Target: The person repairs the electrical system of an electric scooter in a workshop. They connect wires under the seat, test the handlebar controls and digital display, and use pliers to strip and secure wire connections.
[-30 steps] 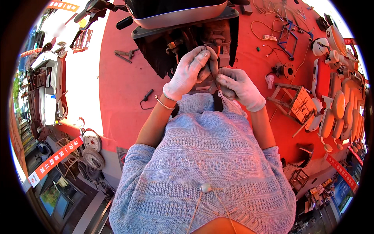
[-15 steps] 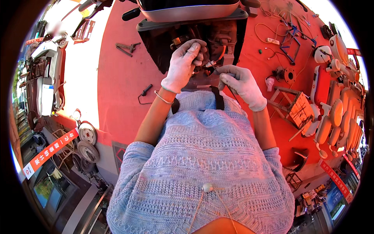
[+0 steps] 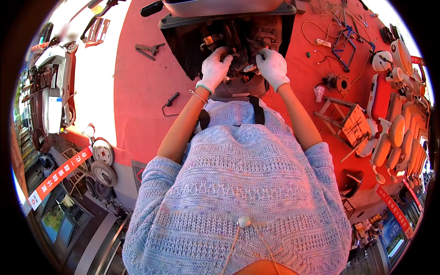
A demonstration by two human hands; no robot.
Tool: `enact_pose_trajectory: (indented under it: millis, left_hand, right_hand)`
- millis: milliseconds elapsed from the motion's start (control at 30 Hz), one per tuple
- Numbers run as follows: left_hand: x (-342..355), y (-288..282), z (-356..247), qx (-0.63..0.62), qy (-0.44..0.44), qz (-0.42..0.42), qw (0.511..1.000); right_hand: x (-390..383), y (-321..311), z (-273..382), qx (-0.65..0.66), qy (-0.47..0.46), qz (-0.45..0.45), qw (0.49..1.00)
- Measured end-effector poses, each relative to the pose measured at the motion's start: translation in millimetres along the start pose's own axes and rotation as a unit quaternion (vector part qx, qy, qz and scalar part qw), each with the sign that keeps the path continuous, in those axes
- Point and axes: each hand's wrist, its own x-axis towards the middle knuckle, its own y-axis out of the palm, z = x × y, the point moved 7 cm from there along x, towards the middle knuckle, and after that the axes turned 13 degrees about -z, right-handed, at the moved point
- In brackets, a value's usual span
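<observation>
Both my hands wear white work gloves with darkened fingertips and reach into the dark open cavity of a vehicle body [image 3: 181,48], maybe a scooter. My left hand [image 3: 215,71] is closed at the cavity's left middle, fingers curled among dark parts. Across from it, my right hand [image 3: 273,68] is closed too, its fingertips bent inward beside wiring. What either hand grips is hidden by the gloves and shadow. Between them sits a small white connector [image 3: 250,68]. An orange-marked part [image 3: 209,40] shows above my left hand.
Red flooring surrounds me. A metal stand-like part [image 3: 149,50] and a black-handled tool [image 3: 172,99] lie to the left. On the right are a wooden stool [image 3: 353,126], a round metal hub [image 3: 342,84], a blue frame [image 3: 341,52], cables and several seats [image 3: 397,130].
Both hands have moved into the cavity; the right went up and forward from below its edge, and the left dropped slightly. The dark thin piece at my right fingers no longer shows.
</observation>
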Motion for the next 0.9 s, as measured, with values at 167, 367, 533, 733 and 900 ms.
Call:
enact_pose_trajectory:
  millis: [167, 367, 533, 733, 900]
  left_hand:
    - [13, 25, -1, 0.116, 0.077, -0.053, 0.989]
    - [26, 43, 7, 0.124, 0.053, 0.018, 0.991]
    - [18, 39, 11, -0.132, -0.104, 0.153, 0.974]
    - [11, 40, 22, -0.313, -0.231, 0.176, 0.904]
    - [12, 29, 14, -0.224, -0.148, 0.181, 0.946]
  right_hand:
    - [10, 17, 3, -0.13, -0.009, 0.023, 0.991]
    - [13, 12, 17, -0.166, -0.025, 0.093, 0.981]
    - [20, 25, 22, -0.179, -0.05, 0.113, 0.976]
    - [22, 41, 27, -0.047, -0.048, 0.135, 0.989]
    - [25, 39, 30, 0.042, 0.074, 0.21, 0.974]
